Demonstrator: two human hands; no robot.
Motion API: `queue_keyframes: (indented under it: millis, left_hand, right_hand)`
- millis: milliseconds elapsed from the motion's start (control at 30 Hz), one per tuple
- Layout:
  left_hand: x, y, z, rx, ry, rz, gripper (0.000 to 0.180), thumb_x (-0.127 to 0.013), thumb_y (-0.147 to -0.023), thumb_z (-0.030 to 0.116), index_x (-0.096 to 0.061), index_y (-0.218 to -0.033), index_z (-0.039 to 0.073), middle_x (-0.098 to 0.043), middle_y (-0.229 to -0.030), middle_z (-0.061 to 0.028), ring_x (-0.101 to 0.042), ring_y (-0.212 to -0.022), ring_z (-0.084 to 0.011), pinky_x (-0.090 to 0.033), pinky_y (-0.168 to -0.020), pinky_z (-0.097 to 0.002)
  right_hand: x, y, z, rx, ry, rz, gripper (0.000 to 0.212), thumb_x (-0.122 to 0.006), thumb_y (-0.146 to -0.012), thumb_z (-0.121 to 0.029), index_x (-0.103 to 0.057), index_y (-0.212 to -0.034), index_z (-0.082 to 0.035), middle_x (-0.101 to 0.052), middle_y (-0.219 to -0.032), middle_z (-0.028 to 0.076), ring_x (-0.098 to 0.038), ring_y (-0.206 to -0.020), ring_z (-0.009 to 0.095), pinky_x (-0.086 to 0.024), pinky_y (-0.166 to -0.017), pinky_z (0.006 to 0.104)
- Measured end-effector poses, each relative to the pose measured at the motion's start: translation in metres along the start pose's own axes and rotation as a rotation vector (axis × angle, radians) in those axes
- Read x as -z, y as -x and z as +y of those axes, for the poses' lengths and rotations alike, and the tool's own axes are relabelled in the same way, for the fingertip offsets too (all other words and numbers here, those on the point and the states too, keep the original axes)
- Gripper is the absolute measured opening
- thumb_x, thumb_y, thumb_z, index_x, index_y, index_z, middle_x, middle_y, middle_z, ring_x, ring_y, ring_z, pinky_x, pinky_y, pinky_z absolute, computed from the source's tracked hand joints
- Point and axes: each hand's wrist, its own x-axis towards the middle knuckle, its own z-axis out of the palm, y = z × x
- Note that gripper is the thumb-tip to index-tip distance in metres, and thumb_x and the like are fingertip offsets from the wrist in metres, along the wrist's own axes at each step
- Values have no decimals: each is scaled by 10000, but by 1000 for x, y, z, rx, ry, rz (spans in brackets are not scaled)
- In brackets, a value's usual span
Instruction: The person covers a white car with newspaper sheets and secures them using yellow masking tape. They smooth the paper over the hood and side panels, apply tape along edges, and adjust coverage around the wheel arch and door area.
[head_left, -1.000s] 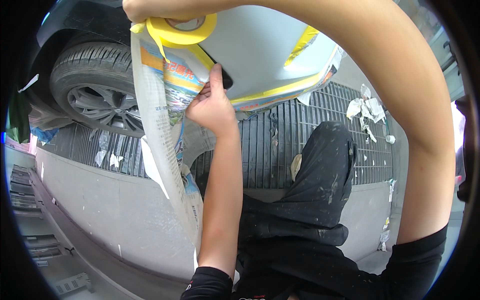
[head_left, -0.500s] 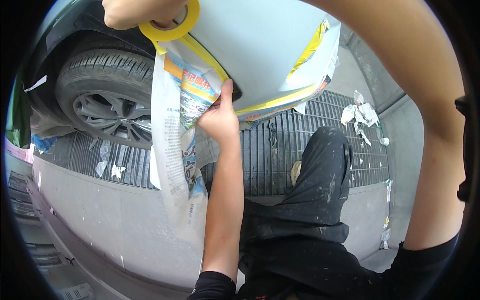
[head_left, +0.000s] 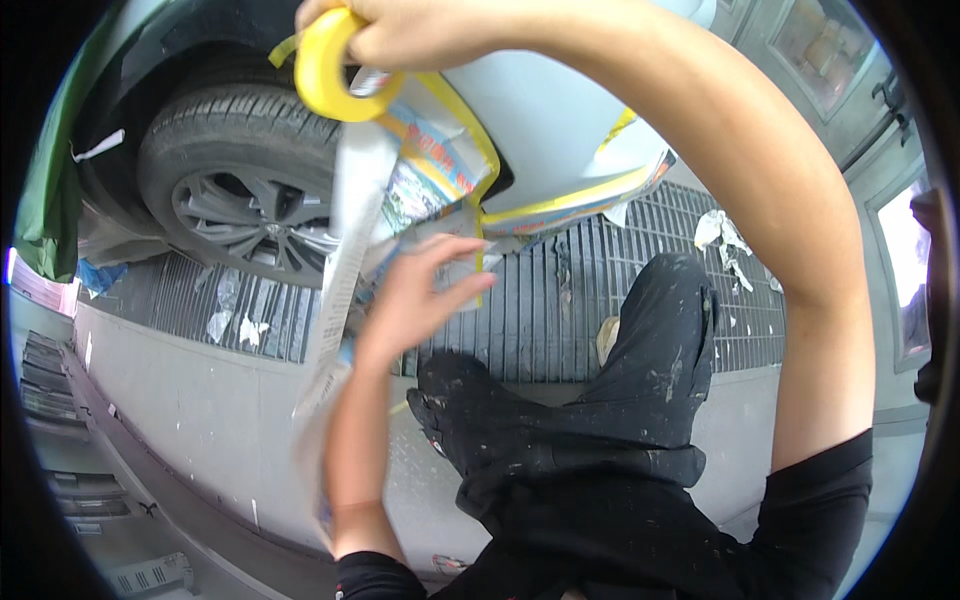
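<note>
The roll of yellow tape (head_left: 325, 65) was up at the top of the shot, clamped in the right hand (head_left: 410, 35), whose arm reached across from the right, fingers wrapped round the ring, so that grip was closed tight on it. It sat right against the car's pale grey body panel (head_left: 545, 115), where yellow strips already ran along the edge, pinning a sheet of printed newspaper (head_left: 400, 190) that hung down over the wheel arch, looked like masking to keep the panel edge covered. The left hand (head_left: 420, 295) was lower, fingers spread and open, holding nothing, just near the loose hanging part of the paper, though I couldn't tell if it actually touched. Behind that was the tyre (head_left: 235, 180) with its alloy wheel, a metal floor grate (head_left: 560, 300) littered with paper scraps, and the person's paint-speckled black trousers (head_left: 620, 400).
</note>
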Motion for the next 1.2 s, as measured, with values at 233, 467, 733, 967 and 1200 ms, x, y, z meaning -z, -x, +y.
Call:
queue_keyframes:
  millis: [233, 467, 733, 967, 1200]
  left_hand:
    - [174, 96, -61, 484, -14, 661, 390, -717, -936, 149, -678, -1300, 16, -717, -1224, -115, -685, -1153, -236, -504, -1038, -333]
    - [199, 112, -98, 700, 1, 617, 442, -616, -1011, 236, -620, -1377, -12, -686, -1315, -143, -660, -1225, -254, -486, -1074, -356]
    - [96, 59, -73, 700, 398, -246, 531, -500, -1097, 336, -553, -1464, -44, -650, -1419, -175, -632, -1307, -275, -466, -1115, -382]
    - [-75, -36, -101, 764, 730, 43, 647, -464, -1105, 374, -400, -1550, -91, -486, -1575, -241, -462, -1478, -310, -352, -1211, -412]
    - [-99, -83, -117, 990, 1217, 349, 618, -348, -1110, 409, -478, -1421, -109, -501, -1517, -278, -449, -1450, -363, -291, -1227, -447]
  right_hand:
    - [-76, 111, 9, 91, -383, -392, 394, -606, -773, 39, -729, -1136, -53, -759, -1044, 125, -719, -1039, 277, -571, -956, 427]
    - [-318, 210, 86, -820, -404, -225, 420, -627, -820, -22, -706, -1231, -3, -746, -1105, 237, -703, -1089, 397, -564, -931, 437]
    - [-453, 226, 128, -1009, -1066, 542, 461, -662, -871, 54, -574, -1322, 6, -682, -1182, 151, -676, -1076, 253, -550, -907, 366]
    - [-463, 224, 140, -1055, -453, 782, 182, -631, -849, 51, -650, -1022, -4, -656, -1075, 207, -635, -1035, 436, -520, -895, 462]
    - [-458, 212, 139, -1104, -382, 1160, 217, -623, -852, 59, -630, -1064, 11, -651, -1079, 205, -648, -1018, 424, -525, -877, 459]
